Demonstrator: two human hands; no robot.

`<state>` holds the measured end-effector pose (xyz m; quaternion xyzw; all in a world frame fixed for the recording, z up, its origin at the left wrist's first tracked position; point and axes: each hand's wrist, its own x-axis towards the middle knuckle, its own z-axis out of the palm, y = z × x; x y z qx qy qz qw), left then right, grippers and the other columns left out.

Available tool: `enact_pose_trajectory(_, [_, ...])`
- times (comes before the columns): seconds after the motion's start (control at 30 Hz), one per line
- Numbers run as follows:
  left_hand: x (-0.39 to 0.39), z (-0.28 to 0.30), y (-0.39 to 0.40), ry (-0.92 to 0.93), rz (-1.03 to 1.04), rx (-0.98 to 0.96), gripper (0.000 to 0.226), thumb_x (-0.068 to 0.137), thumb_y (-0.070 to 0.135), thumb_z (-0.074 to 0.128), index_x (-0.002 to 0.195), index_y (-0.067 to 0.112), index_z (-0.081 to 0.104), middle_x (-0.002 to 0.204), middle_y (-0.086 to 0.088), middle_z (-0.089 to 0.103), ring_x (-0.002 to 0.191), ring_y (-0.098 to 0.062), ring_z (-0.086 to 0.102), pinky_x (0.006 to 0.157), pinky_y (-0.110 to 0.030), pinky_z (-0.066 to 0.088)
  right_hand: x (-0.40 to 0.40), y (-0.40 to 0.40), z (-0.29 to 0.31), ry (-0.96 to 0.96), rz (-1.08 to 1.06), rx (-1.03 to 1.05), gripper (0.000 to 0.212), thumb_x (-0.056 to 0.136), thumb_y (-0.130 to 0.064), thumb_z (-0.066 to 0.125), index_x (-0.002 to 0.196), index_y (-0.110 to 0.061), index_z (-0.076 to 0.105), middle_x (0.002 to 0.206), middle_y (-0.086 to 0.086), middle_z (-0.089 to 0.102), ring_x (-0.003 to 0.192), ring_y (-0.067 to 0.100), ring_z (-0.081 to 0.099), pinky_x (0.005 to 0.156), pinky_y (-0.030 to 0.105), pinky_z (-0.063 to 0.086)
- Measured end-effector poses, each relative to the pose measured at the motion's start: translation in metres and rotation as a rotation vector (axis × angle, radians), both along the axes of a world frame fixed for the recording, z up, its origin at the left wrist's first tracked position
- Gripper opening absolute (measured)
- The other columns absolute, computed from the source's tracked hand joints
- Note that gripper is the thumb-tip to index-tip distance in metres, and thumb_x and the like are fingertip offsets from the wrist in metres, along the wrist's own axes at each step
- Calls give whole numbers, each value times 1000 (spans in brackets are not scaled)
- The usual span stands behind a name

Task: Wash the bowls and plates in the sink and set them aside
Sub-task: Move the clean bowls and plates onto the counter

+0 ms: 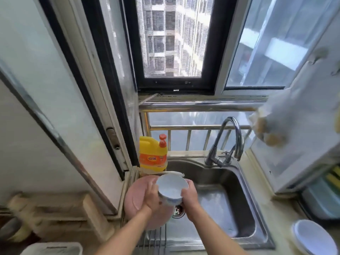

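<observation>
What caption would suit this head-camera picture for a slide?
Both hands, left and right, hold a white bowl over the steel sink.

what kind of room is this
Most likely a small home kitchen: a steel sink with a curved tap, a yellow bottle beside it, and both hands holding a bowl.
</observation>
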<state>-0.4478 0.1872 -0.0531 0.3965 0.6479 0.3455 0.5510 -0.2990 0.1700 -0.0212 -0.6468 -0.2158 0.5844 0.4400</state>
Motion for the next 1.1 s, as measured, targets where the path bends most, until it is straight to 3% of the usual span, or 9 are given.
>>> enact_pose_trajectory(0.1, [41,25,-12,-144,-99,-167,35,83,24,55,118,24,58,101,-17,70,93,-38,68,68,-46,60,39,-15,2,-86,12,88,40,84,0,45,114,-22,58,113,12,65,99,23,62,66,29,51])
enact_pose_trajectory(0.23, [110,34,-28,-77,-225,-157,42,85,-4,46,115,23,57,105,-16,66,87,-36,70,58,-43,62,107,-42,0,-184,-35,101,24,100,-11,43,111,-23,61,104,4,65,95,22,61,68,28,48])
enact_pose_trajectory(0.33, [172,35,-45,6,-324,-144,45,88,-6,41,114,27,58,111,-11,61,90,-33,66,57,-43,62,171,-68,-2,-460,-136,74,27,104,-32,40,98,-22,65,101,2,68,94,25,61,74,34,44])
enact_pose_trajectory(0.53, [300,14,-95,45,-472,-117,53,85,-7,41,118,28,63,111,-6,58,94,-32,57,54,-46,61,320,-153,-21,-1114,-482,-153,17,86,-7,52,96,-8,65,98,15,65,91,37,58,73,42,46])
enact_pose_trajectory(0.6, [338,1,-111,46,-435,-140,55,82,-9,38,117,26,63,113,-12,58,92,-33,56,48,-42,59,361,-178,-32,-1043,-506,-288,31,71,-14,48,95,-2,64,96,23,62,89,41,57,71,45,49])
enact_pose_trajectory(0.73, [382,-22,-127,128,-302,-177,64,77,-7,35,114,40,57,110,-12,56,89,-42,57,52,-51,60,417,-205,-58,-732,-435,-482,33,92,-18,57,123,-7,53,123,25,61,109,42,59,85,44,50])
enact_pose_trajectory(0.9, [400,-36,-122,156,-173,-219,67,82,-7,31,120,44,52,116,-12,51,94,-50,59,49,-49,60,442,-202,-87,-388,-304,-403,32,94,-13,52,125,-15,57,123,11,65,96,28,57,60,25,44])
enact_pose_trajectory(1.03, [406,-39,-121,266,-159,-206,70,80,-7,30,123,44,53,116,-14,54,95,-49,59,49,-45,60,453,-205,-93,-307,-333,-357,31,91,-12,55,121,-14,63,117,9,68,96,28,60,72,28,44])
enact_pose_trajectory(1.1, [415,-40,-123,259,-202,-193,67,82,-5,30,122,44,52,113,-15,55,92,-49,61,48,-46,60,456,-213,-93,-218,-383,-298,28,88,-17,62,116,-13,65,110,7,70,94,25,64,65,28,47])
